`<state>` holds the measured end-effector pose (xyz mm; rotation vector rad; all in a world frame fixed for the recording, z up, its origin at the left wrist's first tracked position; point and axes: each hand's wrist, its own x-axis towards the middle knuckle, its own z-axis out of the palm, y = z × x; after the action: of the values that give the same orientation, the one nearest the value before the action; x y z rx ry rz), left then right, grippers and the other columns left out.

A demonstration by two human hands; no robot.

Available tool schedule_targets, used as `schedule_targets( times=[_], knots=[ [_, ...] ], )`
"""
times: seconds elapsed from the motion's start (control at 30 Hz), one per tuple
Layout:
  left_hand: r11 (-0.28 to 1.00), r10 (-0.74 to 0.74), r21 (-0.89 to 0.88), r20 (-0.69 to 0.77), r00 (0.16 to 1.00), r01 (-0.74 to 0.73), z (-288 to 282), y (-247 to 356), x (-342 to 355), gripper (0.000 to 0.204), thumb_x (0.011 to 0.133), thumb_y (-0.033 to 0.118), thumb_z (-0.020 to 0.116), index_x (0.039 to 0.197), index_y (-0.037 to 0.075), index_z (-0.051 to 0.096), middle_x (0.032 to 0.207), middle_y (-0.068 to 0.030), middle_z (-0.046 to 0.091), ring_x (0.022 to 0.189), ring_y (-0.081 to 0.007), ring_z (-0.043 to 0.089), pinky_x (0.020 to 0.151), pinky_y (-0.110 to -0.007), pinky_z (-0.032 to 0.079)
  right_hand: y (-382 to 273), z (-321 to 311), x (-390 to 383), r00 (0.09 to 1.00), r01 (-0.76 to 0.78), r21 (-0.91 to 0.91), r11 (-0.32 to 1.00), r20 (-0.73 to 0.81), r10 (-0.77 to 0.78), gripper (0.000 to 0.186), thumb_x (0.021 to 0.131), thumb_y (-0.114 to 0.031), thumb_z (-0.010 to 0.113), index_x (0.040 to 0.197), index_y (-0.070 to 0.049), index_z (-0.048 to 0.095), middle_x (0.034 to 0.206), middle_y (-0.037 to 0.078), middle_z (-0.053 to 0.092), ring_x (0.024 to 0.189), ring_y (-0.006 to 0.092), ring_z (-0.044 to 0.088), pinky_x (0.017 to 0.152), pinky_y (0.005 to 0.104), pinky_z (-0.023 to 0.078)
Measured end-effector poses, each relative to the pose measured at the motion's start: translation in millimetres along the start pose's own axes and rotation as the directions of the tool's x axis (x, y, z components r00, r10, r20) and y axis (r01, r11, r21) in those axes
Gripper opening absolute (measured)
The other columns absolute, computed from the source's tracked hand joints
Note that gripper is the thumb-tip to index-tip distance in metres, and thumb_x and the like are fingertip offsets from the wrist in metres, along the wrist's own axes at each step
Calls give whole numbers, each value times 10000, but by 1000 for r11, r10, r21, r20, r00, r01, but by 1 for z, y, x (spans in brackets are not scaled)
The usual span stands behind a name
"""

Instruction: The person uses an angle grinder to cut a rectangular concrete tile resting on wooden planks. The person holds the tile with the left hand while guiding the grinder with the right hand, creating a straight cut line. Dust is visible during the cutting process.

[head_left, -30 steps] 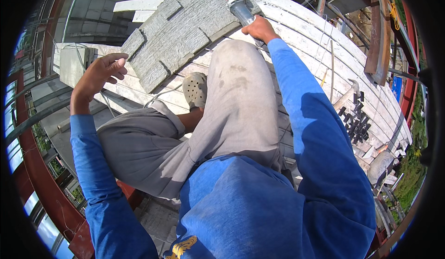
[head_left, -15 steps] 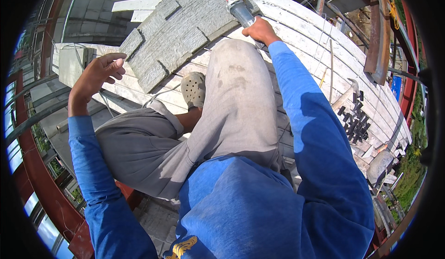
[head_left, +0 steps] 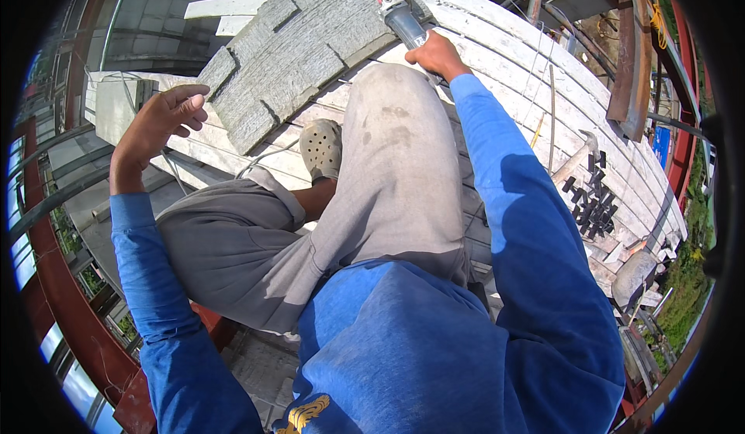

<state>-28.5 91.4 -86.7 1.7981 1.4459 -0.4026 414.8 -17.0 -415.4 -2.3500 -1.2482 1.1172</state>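
The right hand (head_left: pixel 437 52) wraps tight around the angle grinder (head_left: pixel 400 16) at twelve o'clock, its head on the grey stone slabs (head_left: pixel 299 53). The left hand (head_left: pixel 159 123) hovers loosely open at ten o'clock; better braced beside the cut, clear of the foot (head_left: pixel 321 148)

The stone slabs (head_left: pixel 299 53) lie ahead on the planked deck (head_left: pixel 497 53), with the power tool (head_left: pixel 402 16) at their right edge, the shoe (head_left: pixel 321 148) just behind them, and the hammer (head_left: pixel 573 164) and small dark pieces (head_left: pixel 591 201) farther right.
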Motion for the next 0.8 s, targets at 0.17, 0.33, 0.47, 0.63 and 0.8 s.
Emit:
schedule_targets(
  times=[0.17,0.33,0.47,0.63,0.8],
  knots=[
    [1000,-5,14,-1,1000,5,1,2,-1,684,1090,594,634,1493,42,668,1110,-124,776,1028,-212,744,891,-375,598,3,2,1,1000,7,0,1000,-4,-7,799,691,-355,870,1355,44,672,1224,264,776,1108,375,781,985,424,613],
    [1000,-1,8,-3,1000,1,0,1,1,679,1089,587,641,1492,42,670,1110,-128,777,1023,-215,743,894,-375,594,3,2,5,1000,-3,-21,1000,5,3,788,691,-356,867,1346,41,681,1220,262,777,1106,372,782,982,422,614],
    [1000,-3,-12,3,1000,3,-1,2,-1,679,1090,584,643,1489,36,672,1118,-131,776,1033,-218,740,895,-373,591,2,2,3,1000,-4,-6,1000,-1,4,803,680,-359,865,1347,50,681,1228,273,772,1115,383,775,987,422,607],
    [1000,4,-16,5,1000,-4,-1,1,-1,696,1083,597,646,1488,32,672,1122,-135,776,1038,-220,739,897,-373,592,6,2,-7,1000,-2,14,1000,-25,3,889,670,-379,861,1404,78,654,1271,299,757,1163,409,755,1018,419,586],
    [1000,0,-8,2,1000,0,0,-1,-2,711,1076,610,651,1490,32,671,1129,-140,779,1035,-220,743,898,-375,593,15,4,-14,1000,13,13,1000,-27,-13,949,668,-386,868,1447,96,625,1301,317,743,1197,412,747,1043,420,578]
  ],
)
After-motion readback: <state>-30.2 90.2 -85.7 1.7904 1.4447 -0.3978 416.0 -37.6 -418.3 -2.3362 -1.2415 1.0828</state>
